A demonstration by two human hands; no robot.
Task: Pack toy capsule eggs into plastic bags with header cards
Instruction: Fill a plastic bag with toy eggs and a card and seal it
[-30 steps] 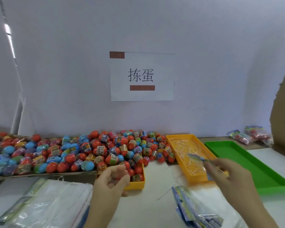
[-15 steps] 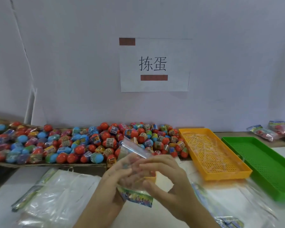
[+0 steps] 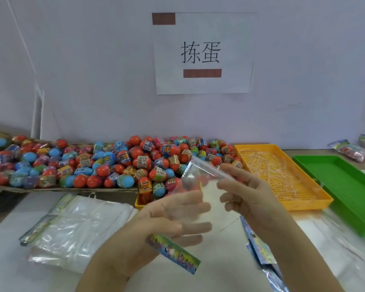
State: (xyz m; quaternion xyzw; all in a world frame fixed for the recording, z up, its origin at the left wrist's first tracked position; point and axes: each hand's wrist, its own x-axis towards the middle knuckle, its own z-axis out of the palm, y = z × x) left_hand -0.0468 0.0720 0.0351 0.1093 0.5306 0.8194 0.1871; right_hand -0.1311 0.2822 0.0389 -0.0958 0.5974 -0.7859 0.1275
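Note:
A clear plastic bag (image 3: pixel 195 178) with a colourful header card (image 3: pixel 173 252) at its lower end hangs between my hands above the table. My right hand (image 3: pixel 249 197) pinches the bag's upper edge. My left hand (image 3: pixel 169 218) lies against the bag's lower part, its fingers stretched out and blurred behind the plastic. A big heap of red and blue capsule eggs (image 3: pixel 114 163) lies on cardboard along the wall behind my hands. No egg is in either hand.
A stack of empty bags (image 3: pixel 76 224) lies at front left and more header-card bags (image 3: pixel 259 251) at front right. An orange tray (image 3: pixel 282 178) and a green tray (image 3: pixel 346 186) stand to the right. Filled bags (image 3: pixel 354 148) sit at far right.
My right hand brought a bag from the right pile to the middle, where my left hand met it. The hands then drew slightly apart, stretching the bag between them.

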